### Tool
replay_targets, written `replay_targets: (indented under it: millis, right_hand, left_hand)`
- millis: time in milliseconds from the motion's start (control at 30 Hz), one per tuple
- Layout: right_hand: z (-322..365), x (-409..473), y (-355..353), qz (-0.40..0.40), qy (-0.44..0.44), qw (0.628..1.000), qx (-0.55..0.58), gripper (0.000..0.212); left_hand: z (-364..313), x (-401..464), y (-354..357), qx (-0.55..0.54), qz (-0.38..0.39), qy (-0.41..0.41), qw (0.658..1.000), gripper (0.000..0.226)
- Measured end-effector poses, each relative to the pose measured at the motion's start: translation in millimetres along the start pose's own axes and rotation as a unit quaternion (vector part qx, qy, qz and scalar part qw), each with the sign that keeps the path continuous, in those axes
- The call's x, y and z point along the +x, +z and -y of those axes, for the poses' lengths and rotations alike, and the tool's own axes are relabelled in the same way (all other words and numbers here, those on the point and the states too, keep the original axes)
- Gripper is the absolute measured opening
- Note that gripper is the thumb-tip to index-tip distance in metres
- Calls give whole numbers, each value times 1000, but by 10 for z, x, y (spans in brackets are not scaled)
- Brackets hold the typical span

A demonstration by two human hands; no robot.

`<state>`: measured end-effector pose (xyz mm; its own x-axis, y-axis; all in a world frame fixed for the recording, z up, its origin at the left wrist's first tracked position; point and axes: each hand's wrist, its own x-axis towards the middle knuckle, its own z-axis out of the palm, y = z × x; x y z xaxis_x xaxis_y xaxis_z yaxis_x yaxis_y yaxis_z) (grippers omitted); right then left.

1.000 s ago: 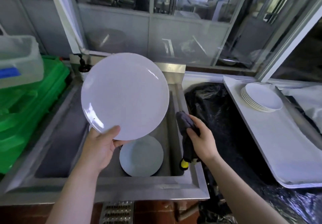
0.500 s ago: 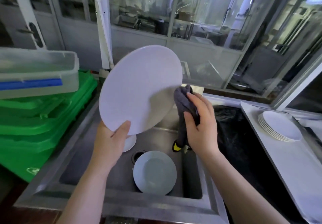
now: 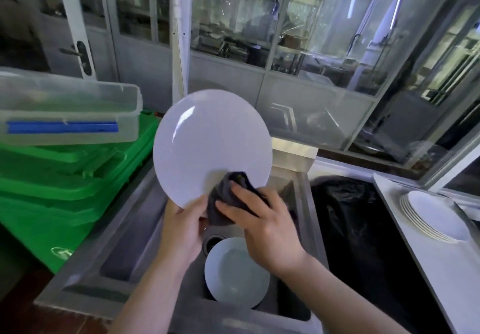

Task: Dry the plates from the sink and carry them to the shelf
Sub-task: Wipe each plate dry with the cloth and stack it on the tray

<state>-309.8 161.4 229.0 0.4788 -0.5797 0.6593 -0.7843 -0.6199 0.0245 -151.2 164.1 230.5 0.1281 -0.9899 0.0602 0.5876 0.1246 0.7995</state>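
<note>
My left hand (image 3: 185,226) grips the lower rim of a large white plate (image 3: 207,144), held nearly upright above the steel sink (image 3: 124,250). My right hand (image 3: 262,219) presses a dark grey cloth (image 3: 223,203) against the plate's lower face, fingers spread flat over the cloth. A second plate (image 3: 233,274) lies flat in the sink basin next to the drain, below my hands. A stack of several white plates (image 3: 431,216) sits on the white shelf surface (image 3: 441,276) at the right.
Green crates (image 3: 65,183) stand left of the sink with a clear plastic box (image 3: 65,115) on top. A bin lined with a black bag (image 3: 358,229) lies between sink and shelf. Glass partitions rise behind.
My right hand has brought the cloth from the plate's right edge onto its lower face. The view has lifted and the plate now faces me.
</note>
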Motion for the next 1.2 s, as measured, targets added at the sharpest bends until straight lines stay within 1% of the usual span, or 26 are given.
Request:
replay_targets:
  millis: [67, 133, 233, 267, 300, 333, 367, 400, 433, 467, 533, 633, 667, 700, 733, 767, 833, 867, 900, 933, 967, 1033, 1100, 1133, 1167, 1200]
  right_hand:
    - [-43, 61, -36, 33, -19, 999, 13, 52]
    - [-194, 179, -124, 33, 8, 999, 9, 58]
    - [-391, 371, -237, -2, 160, 987, -11, 57]
    - [-374, 398, -251, -8, 188, 982, -14, 55]
    - [-312, 396, -245, -13, 181, 983, -16, 53]
    - [-224, 368, -231, -17, 144, 989, -15, 49]
    - [-129, 313, -215, -15, 87, 996, -10, 45]
    - [-44, 249, -208, -2, 33, 999, 1, 42]
    - [7, 206, -214, 18, 4, 1000, 19, 40]
    - [8, 206, -237, 37, -1, 999, 37, 39]
    - [-133, 302, -288, 38, 45, 997, 55, 38]
    - [-397, 495, -372, 3, 196, 980, 35, 40]
    - [-430, 541, -391, -5, 232, 972, 22, 39]
    - [-410, 563, -394, -8, 242, 970, 9, 40]
    - [-334, 565, -390, -5, 226, 974, 8, 40]
    - [-233, 537, -374, 3, 185, 983, 19, 41]
    - [-10, 421, -334, 29, 71, 996, 53, 41]
    - [76, 363, -328, 50, 21, 996, 71, 39]
    - [105, 342, -329, 67, -8, 994, 83, 38]
    - [72, 362, -334, 72, -10, 993, 93, 37]
    - [2, 402, -336, 63, 17, 993, 100, 38]
    - [-189, 504, -347, 24, 129, 986, 99, 41]
    - [-376, 608, -395, -20, 237, 967, 86, 38]
    - [-407, 629, -407, -31, 263, 962, 72, 37]
    - [-368, 629, -405, -29, 264, 962, 60, 38]
    - [-281, 607, -394, -17, 242, 968, 62, 40]
  left_hand:
    - [11, 6, -20, -14, 2, -7, 1000, 34]
    - [1, 25, -53, -13, 9, -13, 1000, 39]
    - [18, 33, -81, -5, 18, -17, 1000, 47]
    - [33, 24, -75, -1, 23, -19, 1000, 47]
    - [46, 10, -64, 1, 29, -20, 999, 45]
    - [62, 1, -52, 2, 37, -18, 999, 44]
    - [77, -3, -42, 2, 44, -16, 999, 44]
    - [89, -3, -35, 1, 49, -16, 999, 45]
    - [95, -9, -36, -3, 55, -17, 998, 47]
    - [96, -11, -40, -6, 61, -16, 998, 47]
    - [83, -14, -43, 4, 69, -12, 998, 45]
    - [54, -50, -22, 38, 83, -7, 996, 42]
    - [46, -61, -3, 45, 94, -3, 995, 41]
    - [48, -71, 17, 50, 101, 0, 994, 41]
    - [52, -80, 38, 55, 103, 3, 993, 40]
    - [54, -91, 56, 61, 100, 4, 993, 39]
    - [68, -100, 69, 72, 91, 5, 993, 44]
    - [77, -108, 69, 77, 87, 5, 993, 49]
    - [79, -121, 66, 80, 84, 5, 993, 52]
    - [80, -130, 58, 79, 82, 4, 994, 52]
    - [86, -138, 45, 75, 81, 0, 994, 48]
    - [104, -160, 26, 76, 91, -15, 993, 42]
    - [119, -182, 18, 87, 106, -22, 990, 43]
    - [126, -191, 16, 92, 115, -19, 989, 43]
    - [133, -200, 14, 95, 120, -14, 988, 44]
    - [141, -203, 17, 96, 120, -9, 988, 43]
